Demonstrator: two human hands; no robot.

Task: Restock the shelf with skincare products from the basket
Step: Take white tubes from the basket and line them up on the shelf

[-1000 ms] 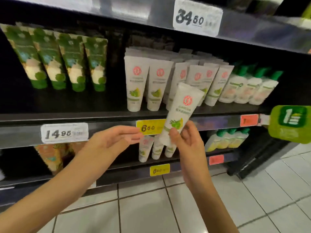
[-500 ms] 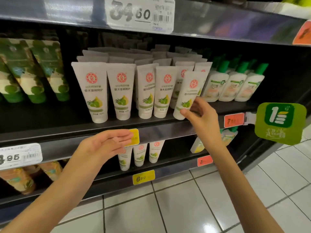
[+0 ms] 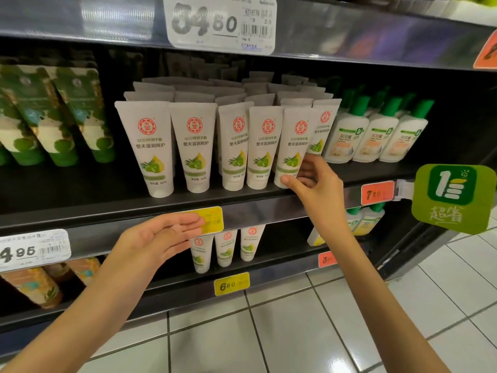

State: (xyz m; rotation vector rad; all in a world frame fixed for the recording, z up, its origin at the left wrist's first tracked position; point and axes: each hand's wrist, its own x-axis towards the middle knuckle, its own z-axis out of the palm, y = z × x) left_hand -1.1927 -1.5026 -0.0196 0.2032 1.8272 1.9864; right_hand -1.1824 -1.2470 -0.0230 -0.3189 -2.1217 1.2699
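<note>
In the head view, the person's right hand (image 3: pixel 313 181) grasps a white tube (image 3: pixel 294 141) at its lower end. The thumb lies on the front near the cap and the other fingers curl behind it. This tube is on the dark shelf (image 3: pixel 80 196), cap down, at the right end of the front row of the same tubes (image 3: pixel 193 146). It is just beside its left neighbour and a little tilted, with its top to the right. I cannot tell if the cap rests fully on the board. More rows of such tubes stand behind.

The left hand (image 3: pixel 161 234) is released and holds nothing. Its fingers are straight and close together. It hovers in front of the shelf's front edge and covers part of a yellow tag (image 3: pixel 213 219).

To the right of the tubes stand white bottles (image 3: pixel 363 135) with green caps. To the left, green tubes (image 3: pixel 53 117) lean in a row. A green sign (image 3: pixel 454 196) sticks out from the shelf edge, beside an orange tag (image 3: pixel 376 193). On the shelf below stand three small tubes (image 3: pixel 226 247). Under all is a floor (image 3: pixel 295 332) of white tiles.
</note>
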